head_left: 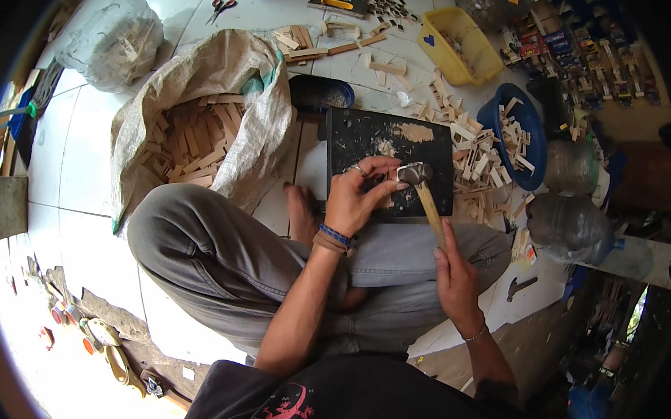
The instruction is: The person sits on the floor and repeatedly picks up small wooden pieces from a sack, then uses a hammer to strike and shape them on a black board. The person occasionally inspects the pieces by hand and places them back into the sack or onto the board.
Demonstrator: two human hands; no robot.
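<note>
My right hand (457, 274) grips the wooden handle of a hammer (431, 208). Its metal head is over a black board (347, 144) in front of my crossed legs, right at the fingertips of my left hand (359, 195). The left thumb and fingers are pinched together there. A pale edge shows between them and the hammer head, but the head hides most of what they hold. Wood shavings and dust (413, 132) lie on the board.
A woven sack (180, 73) of wooden strips stands left of the board. Small wooden pieces (479, 160) are heaped at its right, beside a blue basin (536, 131) and a yellow tub (475, 54). Another hammer (520, 287) lies right of my knee; scissors (221, 9) lie far off.
</note>
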